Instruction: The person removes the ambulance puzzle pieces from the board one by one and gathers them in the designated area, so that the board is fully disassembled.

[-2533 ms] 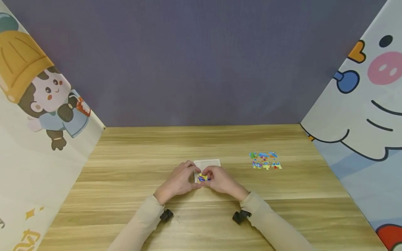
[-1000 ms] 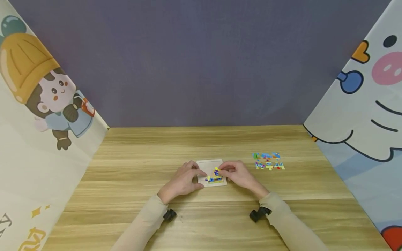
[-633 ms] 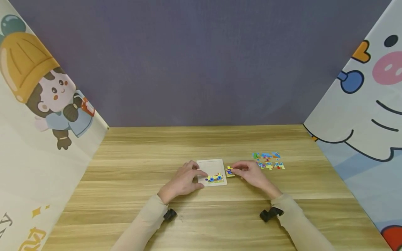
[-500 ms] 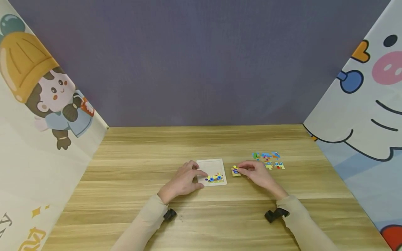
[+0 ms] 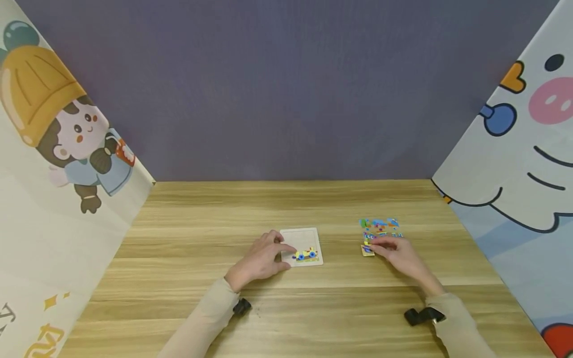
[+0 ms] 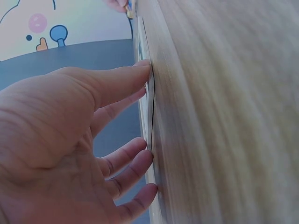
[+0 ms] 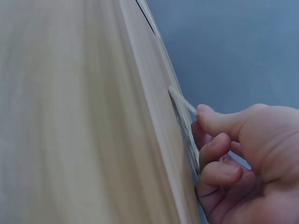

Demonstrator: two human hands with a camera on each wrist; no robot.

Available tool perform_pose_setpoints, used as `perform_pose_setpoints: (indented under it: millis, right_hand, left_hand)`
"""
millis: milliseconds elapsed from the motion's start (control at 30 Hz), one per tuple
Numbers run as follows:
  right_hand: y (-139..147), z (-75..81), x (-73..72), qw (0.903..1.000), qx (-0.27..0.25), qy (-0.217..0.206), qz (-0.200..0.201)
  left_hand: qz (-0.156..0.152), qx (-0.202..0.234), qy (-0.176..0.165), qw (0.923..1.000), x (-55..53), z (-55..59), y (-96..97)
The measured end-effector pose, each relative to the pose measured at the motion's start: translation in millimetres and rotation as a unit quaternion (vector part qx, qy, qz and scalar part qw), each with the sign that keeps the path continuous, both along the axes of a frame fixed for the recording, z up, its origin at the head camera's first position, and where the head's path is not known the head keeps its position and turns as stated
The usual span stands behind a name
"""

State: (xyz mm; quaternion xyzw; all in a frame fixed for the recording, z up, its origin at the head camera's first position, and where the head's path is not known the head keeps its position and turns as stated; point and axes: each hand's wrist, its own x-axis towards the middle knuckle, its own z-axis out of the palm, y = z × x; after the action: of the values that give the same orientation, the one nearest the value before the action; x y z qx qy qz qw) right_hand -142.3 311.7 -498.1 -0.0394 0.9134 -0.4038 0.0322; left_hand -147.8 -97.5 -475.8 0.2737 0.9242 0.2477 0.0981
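In the head view, my left hand [image 5: 258, 257] rests at the left side of a pale square puzzle tray [image 5: 299, 230]. Its thumb and fingertips touch the tray's edge in the left wrist view. Joined jigsaw pieces [image 5: 306, 254] with a yellow vehicle and blue wheels lie along the tray's near side. My right hand [image 5: 400, 256] pinches a yellow and blue jigsaw piece [image 5: 368, 250] between thumb and fingers. In the right wrist view this piece [image 7: 182, 99] is tilted, one edge low over the table.
Loose jigsaw pieces [image 5: 379, 223] lie in rows at the right, just beyond my right hand, which covers some of them. The wooden table [image 5: 215, 209] meets a grey-blue panel [image 5: 286, 99] at the back. Printed cartoon panels stand on both sides.
My right hand has lifted the yellow and blue jigsaw piece out of the tray and carried it right, to the loose pieces. The left hand has stayed at the tray over the last second.
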Motion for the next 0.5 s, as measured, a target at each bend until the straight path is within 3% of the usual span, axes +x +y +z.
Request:
perform_pose_setpoints:
  millis: [200, 500]
  right_hand:
    - [15, 0.0, 5.7, 0.9996, 0.026, 0.004, -0.008]
    - [14, -0.9, 6.0, 0.9994, 0.034, 0.002, -0.002]
  left_hand:
    - [0.0, 0.004, -0.002, 1.0, -0.1, 0.3, 0.7]
    - [-0.003, 0.002, 0.002, 1.0, -0.1, -0.4, -0.6]
